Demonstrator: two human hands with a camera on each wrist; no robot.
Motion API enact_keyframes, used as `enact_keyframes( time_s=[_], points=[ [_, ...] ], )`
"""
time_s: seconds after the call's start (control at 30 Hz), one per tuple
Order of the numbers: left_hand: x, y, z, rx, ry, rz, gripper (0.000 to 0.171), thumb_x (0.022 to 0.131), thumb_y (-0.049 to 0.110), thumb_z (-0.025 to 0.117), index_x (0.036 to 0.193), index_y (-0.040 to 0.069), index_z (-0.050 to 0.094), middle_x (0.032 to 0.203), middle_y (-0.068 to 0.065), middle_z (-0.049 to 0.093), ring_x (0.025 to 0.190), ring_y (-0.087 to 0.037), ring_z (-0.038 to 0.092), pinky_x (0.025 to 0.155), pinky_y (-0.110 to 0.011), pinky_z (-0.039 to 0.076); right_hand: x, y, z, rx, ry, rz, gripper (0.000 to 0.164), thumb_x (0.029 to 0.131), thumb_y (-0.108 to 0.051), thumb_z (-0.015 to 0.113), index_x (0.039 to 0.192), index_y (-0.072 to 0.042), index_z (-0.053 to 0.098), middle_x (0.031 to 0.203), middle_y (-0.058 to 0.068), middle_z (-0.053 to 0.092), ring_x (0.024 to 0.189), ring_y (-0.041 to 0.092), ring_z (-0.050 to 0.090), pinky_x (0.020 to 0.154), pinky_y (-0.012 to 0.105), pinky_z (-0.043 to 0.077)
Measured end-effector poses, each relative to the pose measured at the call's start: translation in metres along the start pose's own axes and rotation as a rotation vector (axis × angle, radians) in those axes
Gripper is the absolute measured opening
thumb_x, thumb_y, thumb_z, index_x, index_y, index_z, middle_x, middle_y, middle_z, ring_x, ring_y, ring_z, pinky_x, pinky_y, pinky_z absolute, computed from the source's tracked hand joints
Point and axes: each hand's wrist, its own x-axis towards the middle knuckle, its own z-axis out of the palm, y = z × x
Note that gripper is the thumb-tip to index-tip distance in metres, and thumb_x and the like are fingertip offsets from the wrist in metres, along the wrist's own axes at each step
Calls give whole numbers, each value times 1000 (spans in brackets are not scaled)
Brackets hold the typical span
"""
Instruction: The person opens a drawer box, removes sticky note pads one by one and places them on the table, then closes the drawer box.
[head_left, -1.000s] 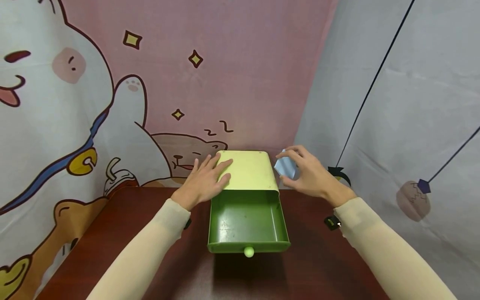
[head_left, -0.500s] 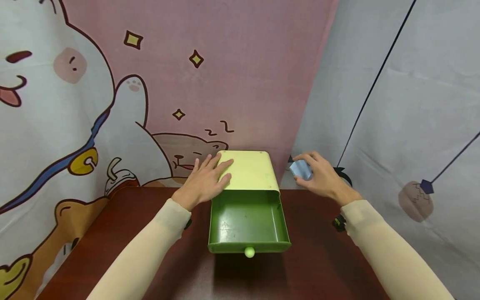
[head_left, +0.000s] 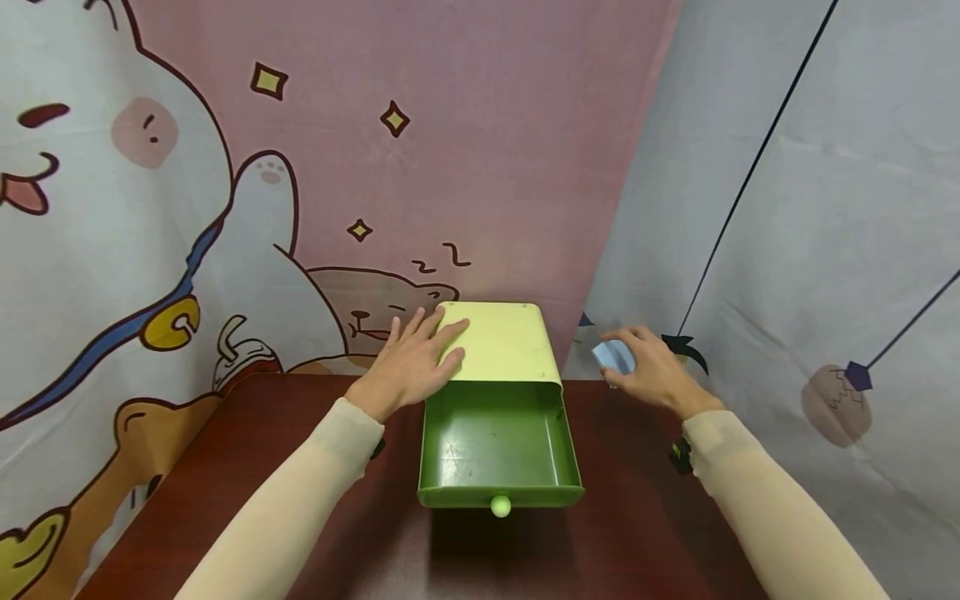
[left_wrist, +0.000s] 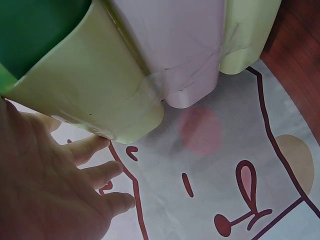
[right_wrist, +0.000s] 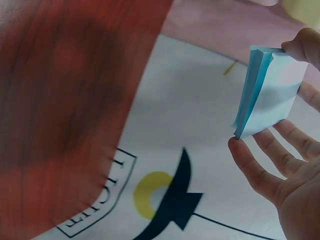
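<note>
My left hand [head_left: 408, 362] rests on the left part of the pale yellow top of a small drawer cabinet [head_left: 502, 342], fingers spread and straight. A green drawer [head_left: 495, 442] is pulled out toward me, with a round light green knob [head_left: 500, 506] on its front. To the right of the cabinet, my right hand [head_left: 648, 371] holds a light blue sticky note pad [head_left: 617, 357] in the air. In the right wrist view the pad [right_wrist: 272, 95] is gripped by its edges between thumb and fingers, its loose sheets fanning slightly. The left wrist view shows the left hand [left_wrist: 60, 175] against the cabinet's yellow casing [left_wrist: 100, 75].
Below the yellow casing the cabinet has a pink tier [left_wrist: 180, 45] and another yellow tier [left_wrist: 247, 35]. It stands on a dark red-brown wooden table [head_left: 360, 533]. Behind the table hangs a printed cartoon curtain [head_left: 510, 167], close to its back edge.
My right hand has moved right and down with the sticky note pad, away from the cabinet. The left hand and the open drawer stay as they were.
</note>
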Motion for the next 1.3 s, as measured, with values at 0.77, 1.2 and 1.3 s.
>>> enact_keyframes(
  time_s=[0.77,1.2,1.3],
  points=[
    [2,-1,3,0,3,-9,68,121,61,30,186,39,33,198,-9,17,185,-47,12,147,-76,1,-1,43,51,14,-75,164,48,102,-30,86,137,-2,67,117,30,78,87,31,68,70,43,56],
    [1,0,2,2,6,-6,69,121,62,28,186,39,33,198,-9,17,185,-46,13,148,-75,3,-8,51,74,-3,-159,283,50,102,-37,84,134,-2,68,117,31,78,85,34,73,71,51,62],
    [1,1,2,4,5,-8,69,121,62,28,186,39,33,198,-9,17,185,-46,12,147,-75,3,-9,50,77,-7,-187,306,54,102,-39,83,136,-1,67,121,33,77,87,37,75,72,55,62]
  ],
)
